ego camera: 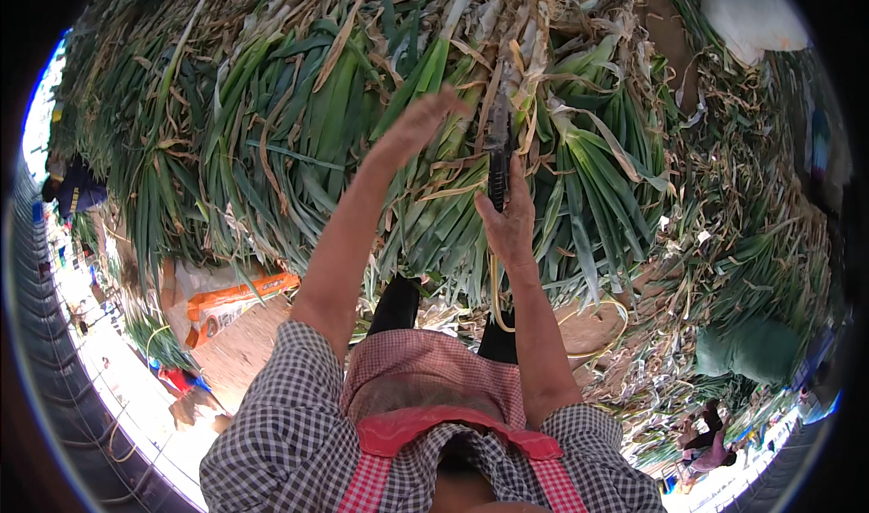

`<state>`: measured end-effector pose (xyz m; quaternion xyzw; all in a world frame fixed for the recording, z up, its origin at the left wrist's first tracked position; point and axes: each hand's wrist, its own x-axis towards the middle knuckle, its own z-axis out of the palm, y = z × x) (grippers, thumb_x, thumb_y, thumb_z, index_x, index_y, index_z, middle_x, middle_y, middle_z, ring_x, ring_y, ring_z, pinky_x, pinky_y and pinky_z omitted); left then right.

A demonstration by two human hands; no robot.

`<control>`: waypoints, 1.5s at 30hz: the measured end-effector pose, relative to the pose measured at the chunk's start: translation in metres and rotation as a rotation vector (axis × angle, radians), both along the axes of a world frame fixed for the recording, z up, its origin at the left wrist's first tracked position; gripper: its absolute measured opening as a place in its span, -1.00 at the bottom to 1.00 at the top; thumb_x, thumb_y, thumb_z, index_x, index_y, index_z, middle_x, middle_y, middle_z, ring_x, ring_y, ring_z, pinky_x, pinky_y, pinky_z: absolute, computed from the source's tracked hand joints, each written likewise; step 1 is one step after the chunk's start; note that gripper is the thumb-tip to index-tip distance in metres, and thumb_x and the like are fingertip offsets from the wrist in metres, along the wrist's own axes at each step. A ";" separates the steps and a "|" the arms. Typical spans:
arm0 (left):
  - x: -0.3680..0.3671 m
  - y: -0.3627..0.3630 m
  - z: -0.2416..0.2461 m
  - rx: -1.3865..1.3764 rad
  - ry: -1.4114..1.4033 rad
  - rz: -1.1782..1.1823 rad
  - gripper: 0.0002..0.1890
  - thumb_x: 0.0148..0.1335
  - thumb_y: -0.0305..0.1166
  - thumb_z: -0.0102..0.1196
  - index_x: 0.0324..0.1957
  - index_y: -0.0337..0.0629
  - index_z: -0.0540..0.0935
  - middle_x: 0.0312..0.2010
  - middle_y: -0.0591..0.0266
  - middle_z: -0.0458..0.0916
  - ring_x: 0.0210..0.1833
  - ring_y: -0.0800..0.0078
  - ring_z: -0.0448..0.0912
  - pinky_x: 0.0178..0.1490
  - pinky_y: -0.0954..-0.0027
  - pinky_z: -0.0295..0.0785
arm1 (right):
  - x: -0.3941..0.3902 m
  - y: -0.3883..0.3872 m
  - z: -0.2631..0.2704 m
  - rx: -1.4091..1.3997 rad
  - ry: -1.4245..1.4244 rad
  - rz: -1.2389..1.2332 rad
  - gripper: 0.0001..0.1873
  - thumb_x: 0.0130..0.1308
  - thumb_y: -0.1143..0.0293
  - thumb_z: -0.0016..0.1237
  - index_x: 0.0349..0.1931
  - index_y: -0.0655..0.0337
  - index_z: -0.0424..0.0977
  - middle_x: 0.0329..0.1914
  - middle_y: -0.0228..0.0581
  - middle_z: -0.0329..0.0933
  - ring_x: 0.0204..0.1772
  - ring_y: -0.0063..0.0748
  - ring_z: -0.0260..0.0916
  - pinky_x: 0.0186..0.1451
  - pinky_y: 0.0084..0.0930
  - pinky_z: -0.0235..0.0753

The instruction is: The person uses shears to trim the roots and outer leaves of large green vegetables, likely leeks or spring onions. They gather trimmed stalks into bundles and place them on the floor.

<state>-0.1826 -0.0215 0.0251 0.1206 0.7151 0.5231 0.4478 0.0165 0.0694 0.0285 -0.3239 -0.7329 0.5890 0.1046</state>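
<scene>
A deep pile of leeks or large green onions (333, 112) lies before me, its green leaves hanging towards me and its pale roots at the far side. My right hand (510, 231) grips a dark, ribbed, air-gun-like tool (499, 167) that points away from me over the stalks. From behind that wrist a thin yellow hose (495, 289) runs down. Blurred by motion, my left hand (428, 114) is over the stalks just left of the tool. Its fingers are too smeared to show whether they hold anything.
The hose loops over the ground at right. An orange and white printed bag (237, 296) lies at left. A green sack (750, 350) and a white sack (753, 14) are at right. Other people (709, 438) appear near the rim. Dry leaf scraps (706, 235) litter the ground.
</scene>
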 end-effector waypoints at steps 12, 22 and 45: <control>-0.083 0.049 -0.118 -0.664 0.564 0.035 -0.45 0.21 -0.25 0.11 0.19 -0.28 0.33 0.15 -0.07 0.33 0.16 0.01 0.37 0.08 0.00 0.41 | -0.017 -0.002 -0.001 -0.268 0.004 0.105 -0.35 0.33 0.26 -0.05 0.36 0.27 0.09 -0.28 -0.36 0.36 -0.26 -0.54 0.27 -0.13 -0.66 0.34; -0.063 -0.024 -0.039 -0.444 -0.038 0.158 -0.33 0.23 0.06 0.08 0.26 -0.15 0.36 0.09 0.11 0.48 0.15 0.27 0.43 0.10 0.12 0.39 | -0.039 -0.004 0.040 -0.254 0.061 0.040 -0.24 0.24 0.38 -0.05 0.45 -0.03 -0.04 -0.13 -0.26 0.47 -0.15 -0.42 0.43 -0.09 -0.49 0.44; 0.013 -0.113 -0.019 -0.177 -0.281 0.313 -0.66 0.27 -0.13 0.15 -0.09 -0.19 0.57 -0.53 0.40 0.55 -0.59 0.63 0.45 -0.53 0.51 0.35 | -0.010 -0.055 0.066 0.188 -0.426 0.450 -0.24 0.18 0.09 -0.05 0.40 0.05 0.07 -0.45 -0.04 0.55 -0.38 0.02 0.52 -0.28 -0.19 0.48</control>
